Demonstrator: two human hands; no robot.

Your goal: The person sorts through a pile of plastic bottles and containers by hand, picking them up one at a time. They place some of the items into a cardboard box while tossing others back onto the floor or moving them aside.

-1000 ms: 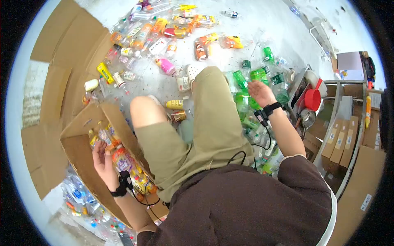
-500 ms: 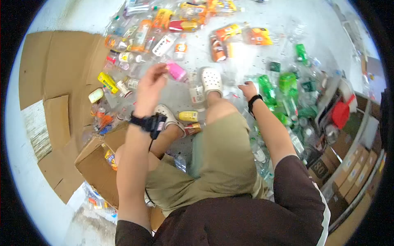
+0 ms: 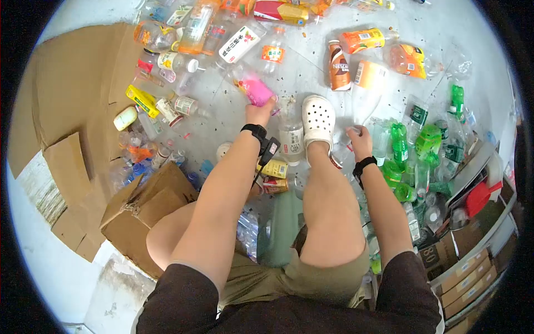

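Note:
My left hand (image 3: 261, 110) has its fingers closed around the end of a clear plastic bottle with a pink label (image 3: 257, 92), slightly blurred. My right hand (image 3: 360, 141) has curled fingers at the narrow neck of a whitish bottle with an orange-and-white label (image 3: 370, 75); the fingertips are partly hidden. Between my hands stands a white clog (image 3: 319, 117) on one foot. A clear bottle with a white label (image 3: 291, 139) lies beside it. Near the right hand are green bottles (image 3: 399, 146). A brown coffee bottle (image 3: 339, 67) lies farther ahead.
Many bottles cover the floor ahead, among them an orange-labelled one (image 3: 409, 61) and a yellow packet (image 3: 142, 101). Flattened cardboard (image 3: 72, 89) leans at left, with an open carton (image 3: 147, 209) by my knee. A red dustpan-like object (image 3: 483, 197) and stacked boxes (image 3: 467, 273) are at right.
The view has shifted, so most things appear farther right. My left hand has come down onto the pink-labelled bottle. My right hand has come to the neck of the whitish bottle.

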